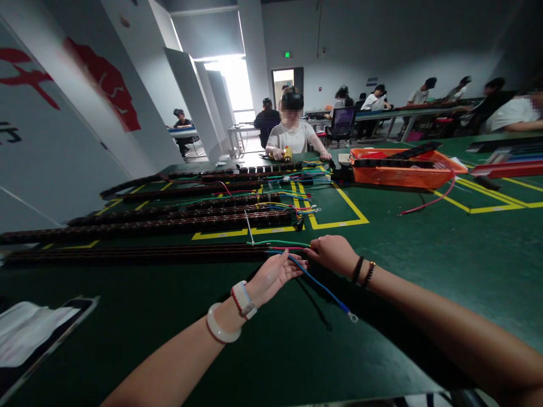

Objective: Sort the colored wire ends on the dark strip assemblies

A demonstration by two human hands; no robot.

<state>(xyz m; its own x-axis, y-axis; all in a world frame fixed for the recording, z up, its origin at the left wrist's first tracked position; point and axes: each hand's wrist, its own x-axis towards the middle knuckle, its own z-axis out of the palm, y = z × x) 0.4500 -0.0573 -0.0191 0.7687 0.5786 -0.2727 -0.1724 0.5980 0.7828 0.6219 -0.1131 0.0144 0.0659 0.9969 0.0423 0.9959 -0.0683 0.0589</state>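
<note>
A bundle of dark sleeved cables [169, 254] lies across the table in front of me, with coloured wires coming out of its right end. My left hand [271, 276] is turned palm up under that end, its thumb over the blue wire [316, 281] and its fingers stretched out beneath. The blue wire hangs free to the right and ends in a ring terminal [353, 317]. Closed around the ends of the green wire [292, 243] and the red wire [291, 247] is my right hand [333, 254]. A white cable tie [249, 226] sticks up from the bundle.
More dark cable bundles [190, 217] lie beyond, over yellow tape outlines [339, 224]. An orange basket [394, 176] holding cable parts stands at the back right. Across the table sits a co-worker [291, 133]. At the lower left is a tray [80, 316] with white plastic on it.
</note>
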